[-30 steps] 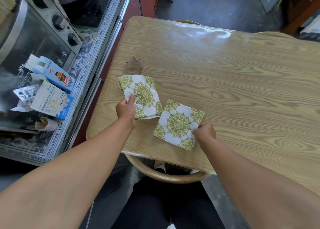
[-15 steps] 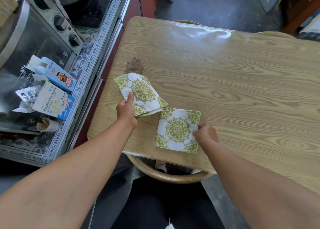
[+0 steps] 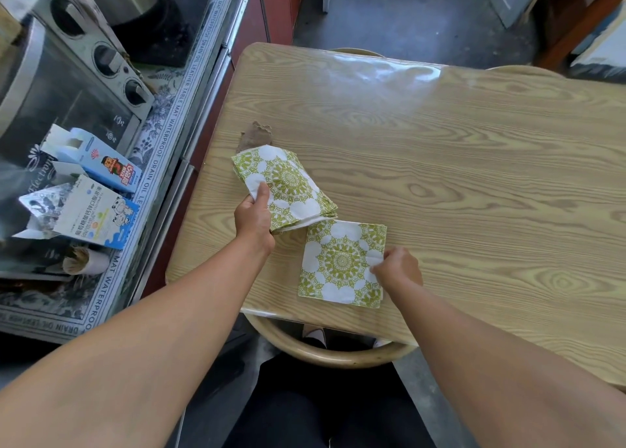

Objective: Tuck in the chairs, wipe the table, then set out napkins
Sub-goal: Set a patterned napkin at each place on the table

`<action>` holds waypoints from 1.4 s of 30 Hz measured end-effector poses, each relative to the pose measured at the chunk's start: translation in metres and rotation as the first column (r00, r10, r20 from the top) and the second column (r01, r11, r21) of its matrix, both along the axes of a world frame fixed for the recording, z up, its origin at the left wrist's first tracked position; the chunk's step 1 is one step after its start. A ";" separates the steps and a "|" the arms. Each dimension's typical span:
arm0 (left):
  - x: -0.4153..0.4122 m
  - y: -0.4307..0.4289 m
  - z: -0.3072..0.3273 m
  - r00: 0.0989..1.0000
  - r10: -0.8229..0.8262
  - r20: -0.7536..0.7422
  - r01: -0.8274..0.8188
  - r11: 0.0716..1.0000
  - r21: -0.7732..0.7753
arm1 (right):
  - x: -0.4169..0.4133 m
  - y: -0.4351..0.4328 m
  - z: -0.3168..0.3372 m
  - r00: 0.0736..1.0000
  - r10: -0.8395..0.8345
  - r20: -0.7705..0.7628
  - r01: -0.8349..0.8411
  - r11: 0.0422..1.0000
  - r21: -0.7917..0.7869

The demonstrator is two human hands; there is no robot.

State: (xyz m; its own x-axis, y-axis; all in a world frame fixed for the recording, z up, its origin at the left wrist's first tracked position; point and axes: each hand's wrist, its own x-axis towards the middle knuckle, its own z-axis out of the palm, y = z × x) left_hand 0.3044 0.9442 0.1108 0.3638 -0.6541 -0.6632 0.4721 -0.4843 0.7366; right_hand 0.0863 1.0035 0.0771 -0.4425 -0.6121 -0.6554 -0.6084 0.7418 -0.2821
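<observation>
A single green-and-white patterned napkin [image 3: 342, 263] lies flat on the wooden table [image 3: 474, 183] near its front edge. My right hand [image 3: 398, 268] pinches that napkin's right edge. My left hand [image 3: 254, 217] grips a stack of the same napkins [image 3: 288, 185], held tilted just above the table, to the upper left of the flat one. A brown cloth [image 3: 254, 136] lies crumpled behind the stack. A round wooden chair back [image 3: 325, 351] curves under the table's front edge, right in front of me.
A counter on the left holds a toaster oven [image 3: 67, 85] and two opened cartons [image 3: 91, 210] on a printed mat. Two more chair backs [image 3: 523, 71] peek over the table's far edge. Dark floor lies beyond.
My right hand has turned the single napkin until it sits nearly square to the table edge. My left hand has tilted the stack and shifted it slightly.
</observation>
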 end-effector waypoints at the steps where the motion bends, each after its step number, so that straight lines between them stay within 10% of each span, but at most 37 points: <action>1: 0.000 0.000 0.000 1.000 -0.003 0.001 0.003 1.000 0.004 | 0.000 0.000 -0.001 1.000 0.006 -0.007 -0.006 1.000 0.008; 18: -0.024 -0.001 0.005 0.996 -0.085 -0.010 0.085 0.996 -0.004 | -0.006 -0.001 0.007 0.973 0.188 -0.130 -0.170 0.976 0.138; 24: -0.054 -0.003 0.015 0.978 -0.203 -0.052 0.204 0.979 0.011 | -0.029 -0.011 0.020 0.973 -0.111 0.202 0.145 0.977 -0.160; 32: -0.105 0.004 0.027 0.885 -0.455 -0.098 0.461 0.886 0.057 | -0.074 -0.019 0.038 0.449 -0.534 0.716 0.671 0.731 0.125; 42: -0.175 0.031 0.018 0.818 -0.575 0.028 0.568 0.814 0.126 | -0.147 0.005 0.046 0.522 -0.463 0.716 0.651 0.759 0.016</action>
